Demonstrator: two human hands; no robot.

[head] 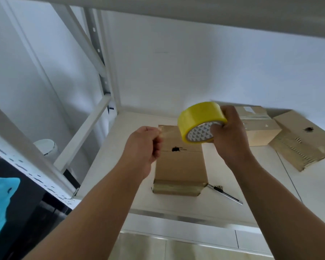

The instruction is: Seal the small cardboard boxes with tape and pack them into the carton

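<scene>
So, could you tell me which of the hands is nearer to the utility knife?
Right. The right hand, holding the yellow tape roll, is raised above the utility knife; the left hand, pinching the tape end, is farther left, over the cardboard box.

White wall (195, 62), white metal shelf upright (97, 49), pale floor tiles (143, 248).

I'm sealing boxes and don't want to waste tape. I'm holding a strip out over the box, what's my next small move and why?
Probably lower both hands and press the strip onto the box along its flap seam. Your left hand pinches its free end, your right hand grips the tape roll, both above the box, whose seam looks untaped.
</scene>
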